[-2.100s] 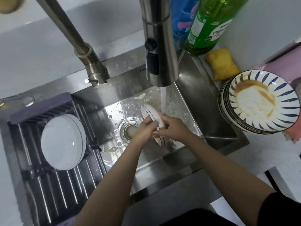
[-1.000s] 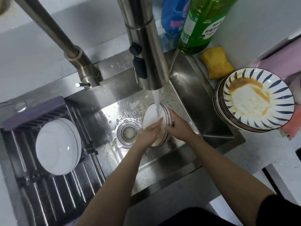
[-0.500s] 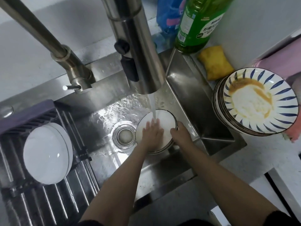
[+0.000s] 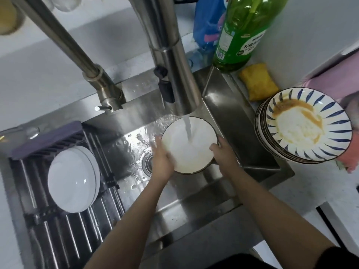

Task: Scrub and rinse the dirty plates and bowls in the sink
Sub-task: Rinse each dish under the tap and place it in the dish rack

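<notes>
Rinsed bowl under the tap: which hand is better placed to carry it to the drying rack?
Left, probably. The left hand grips the bowl on the side facing the rack, where clean plates stand. The right hand holds the far rim and would have to cross over.

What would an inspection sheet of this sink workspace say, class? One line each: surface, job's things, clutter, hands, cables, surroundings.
Surface: steel sink, wet, tap running.
Job's things: bowl held under the stream, inside white; stack of dirty bowls on the counter at right, top one smeared brown; white plates upright in the rack at left.
Clutter: yellow sponge, green bottle, blue bag behind the sink.
Hands: left hand grips the bowl's left rim; right hand grips its right rim.
Cables: nothing seen.
Surroundings: white wall, pink cloth at right.
</notes>
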Action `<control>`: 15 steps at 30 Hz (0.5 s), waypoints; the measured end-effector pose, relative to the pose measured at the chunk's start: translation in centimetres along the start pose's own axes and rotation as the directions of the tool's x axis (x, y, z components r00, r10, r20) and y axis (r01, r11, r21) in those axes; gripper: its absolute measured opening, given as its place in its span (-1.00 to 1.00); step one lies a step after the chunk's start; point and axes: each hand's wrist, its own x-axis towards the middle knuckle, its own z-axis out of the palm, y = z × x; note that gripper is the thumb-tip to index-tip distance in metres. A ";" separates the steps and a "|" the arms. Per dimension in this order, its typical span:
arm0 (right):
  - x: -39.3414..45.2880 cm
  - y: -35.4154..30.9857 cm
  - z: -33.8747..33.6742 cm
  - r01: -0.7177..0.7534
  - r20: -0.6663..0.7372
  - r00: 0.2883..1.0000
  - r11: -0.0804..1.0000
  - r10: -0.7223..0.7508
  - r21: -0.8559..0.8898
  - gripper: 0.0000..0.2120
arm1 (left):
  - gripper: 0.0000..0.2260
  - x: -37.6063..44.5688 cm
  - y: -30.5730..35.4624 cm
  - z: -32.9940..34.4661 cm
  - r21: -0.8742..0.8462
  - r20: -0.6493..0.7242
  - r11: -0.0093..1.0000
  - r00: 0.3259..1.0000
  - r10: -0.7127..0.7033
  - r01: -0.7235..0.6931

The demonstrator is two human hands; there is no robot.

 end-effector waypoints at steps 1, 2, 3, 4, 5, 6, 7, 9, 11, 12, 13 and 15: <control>0.0 -0.2 -0.1 -0.004 0.022 1.000 1.000 0.004 -0.025 -0.62 | -0.46 0.2 0.2 -0.5 -0.053 -0.044 0.996 0.996 -0.077 0.074; -0.3 -0.4 -0.1 0.008 0.037 0.999 0.997 -0.005 -0.077 -0.62 | -0.55 0.6 0.2 -1.0 -0.054 -0.078 0.991 0.988 -0.130 0.126; -0.6 -0.4 0.0 0.041 0.042 0.998 0.989 -0.036 -0.140 -0.60 | -0.64 0.9 0.3 -1.3 -0.020 -0.115 0.986 0.979 -0.169 0.168; -1.1 -0.4 0.4 0.094 0.040 0.995 0.972 -0.087 -0.215 -0.59 | -0.70 1.1 0.3 -1.7 0.019 -0.152 0.979 0.968 -0.197 0.202; -1.6 -0.2 0.8 0.140 0.032 0.990 0.950 -0.136 -0.280 -0.58 | -0.72 1.3 0.3 -1.6 0.042 -0.177 0.971 0.958 -0.226 0.237; -2.4 -0.2 1.4 0.177 0.028 0.984 0.929 -0.178 -0.325 -0.57 | -0.72 1.3 0.5 -1.9 0.046 -0.196 0.963 0.947 -0.253 0.267; -2.9 -0.1 1.9 0.188 0.021 0.981 0.923 -0.192 -0.335 -0.57 | -0.72 1.3 0.4 -1.7 0.057 -0.204 0.955 0.940 -0.273 0.290; -3.7 0.1 2.4 0.188 -0.013 0.979 0.923 -0.204 -0.335 -0.57 | -0.75 1.0 0.4 -1.6 0.067 -0.219 0.951 0.934 -0.281 0.302; -3.9 -0.1 2.4 0.205 -0.036 0.972 0.910 -0.233 -0.361 -0.57 | -0.82 0.8 0.5 -1.6 0.027 -0.232 0.958 0.934 -0.273 0.287; -4.1 -0.3 2.4 0.221 -0.036 0.967 0.899 -0.253 -0.378 -0.58 | -0.85 0.8 0.4 -1.8 0.001 -0.233 0.957 0.931 -0.281 0.290; -4.1 -0.6 2.2 0.233 -0.043 0.962 0.890 -0.271 -0.392 -0.58 | -0.88 0.8 0.5 -1.8 -0.010 -0.229 0.952 0.926 -0.299 0.305; -4.4 -0.9 2.1 0.240 -0.059 0.956 0.883 -0.287 -0.403 -0.59 | -0.89 0.7 0.7 -2.0 -0.002 -0.213 0.939 0.917 -0.337 0.345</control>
